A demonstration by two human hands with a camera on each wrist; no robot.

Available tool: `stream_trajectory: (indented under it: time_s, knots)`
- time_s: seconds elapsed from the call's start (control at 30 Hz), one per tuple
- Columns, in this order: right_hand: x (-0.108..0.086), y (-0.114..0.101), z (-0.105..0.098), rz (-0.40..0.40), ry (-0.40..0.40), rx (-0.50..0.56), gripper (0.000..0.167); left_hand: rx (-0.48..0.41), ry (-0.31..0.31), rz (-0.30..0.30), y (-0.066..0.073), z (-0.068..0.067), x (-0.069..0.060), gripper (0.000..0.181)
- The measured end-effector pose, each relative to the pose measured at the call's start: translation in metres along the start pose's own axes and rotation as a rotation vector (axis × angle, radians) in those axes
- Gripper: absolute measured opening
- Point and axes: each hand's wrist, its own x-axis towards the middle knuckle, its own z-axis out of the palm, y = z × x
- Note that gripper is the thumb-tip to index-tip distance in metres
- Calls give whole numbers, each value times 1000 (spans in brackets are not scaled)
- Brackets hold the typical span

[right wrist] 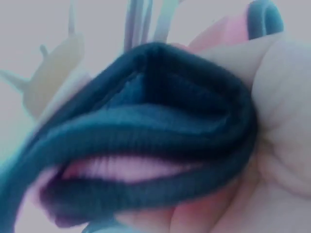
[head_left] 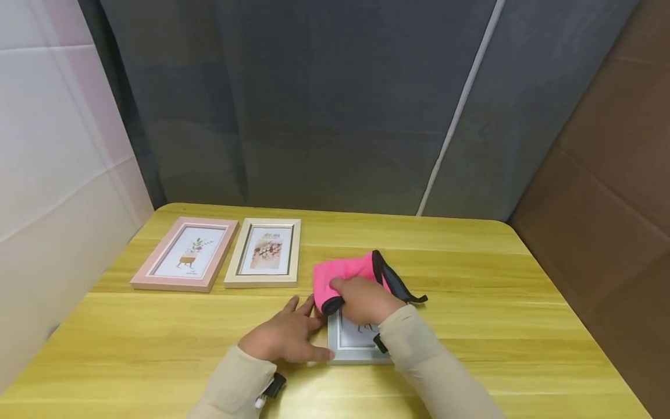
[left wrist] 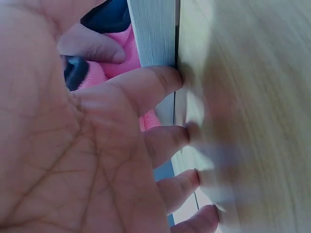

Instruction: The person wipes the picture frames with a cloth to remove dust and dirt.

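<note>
My right hand [head_left: 361,299] grips a folded pink cloth [head_left: 339,270] with dark edging, on top of a grey-blue picture frame [head_left: 356,356]. Cloth and hand hide the frame's upper part. In the right wrist view the folded dark edge of the cloth [right wrist: 160,189] bulges out from the palm. My left hand [head_left: 285,337] lies at the frame's left side, fingers spread, thumb touching the lower left corner. From the left wrist view, the fingertips of this hand [left wrist: 102,136] reach past the frame's side [left wrist: 154,34] toward the tabletop.
A pink picture frame [head_left: 143,281] with a plant print lies at the table's left. Beside it is a cream frame [head_left: 262,283] with a flower picture. The wooden table [head_left: 471,273] is bounded by a dark curtain [head_left: 314,116] behind and a brown one [head_left: 602,174] at right.
</note>
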Motion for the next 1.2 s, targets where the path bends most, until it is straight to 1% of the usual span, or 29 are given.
stream_trajectory:
  time_s: [0.1,0.17,0.27,0.37,0.43,0.5,0.53,0.6,0.63,0.67,0.7,0.77,0.8,0.87,0.97,1.0,1.1,1.2]
  knots:
    - [-9,9,-6,-35,4,69,51,5,5,-11,0,1,1,80]
    - [-20,14,-9,-75,37,91,48,-1,7,-10,-1,2,1,82]
    - [-45,17,-8,-141,125,44,41,-26,-8,14,-4,1,0,83]
    - [-74,13,-1,-191,161,-32,36,-86,1,43,-11,-5,-1,72]
    - [-88,8,6,-226,134,-82,38,-117,49,53,-16,-10,1,60]
    - [-97,0,14,-259,76,-101,45,-144,140,44,-20,-15,6,48]
    - [-99,-4,18,-269,52,-111,49,-153,189,39,-22,-17,9,44]
    - [-99,-10,25,-287,22,-128,57,-172,276,22,-22,-21,18,41]
    - [-98,-12,28,-295,19,-138,58,-179,303,13,-21,-23,23,41]
    - [-97,-14,31,-298,23,-149,59,-191,316,-3,-20,-24,28,43]
    - [-95,-15,33,-304,37,-169,58,-203,319,-19,-19,-25,32,44]
    - [-93,-17,37,-317,68,-205,58,-223,304,-53,-16,-25,39,46]
    - [-91,-18,38,-324,81,-219,58,-221,292,-68,-15,-24,41,45]
    - [-90,-19,41,-333,104,-233,58,-196,281,-72,-14,-22,45,39]
    - [-88,-19,42,-336,115,-237,59,-127,298,-53,-14,-20,46,26]
    - [-87,-19,42,-336,116,-235,60,-104,309,-43,-14,-19,45,26]
    - [-85,-20,40,-318,99,-224,61,-68,327,-31,-15,-19,44,35]
    - [-84,-21,36,-272,64,-194,62,-37,315,-19,-16,-21,44,42]
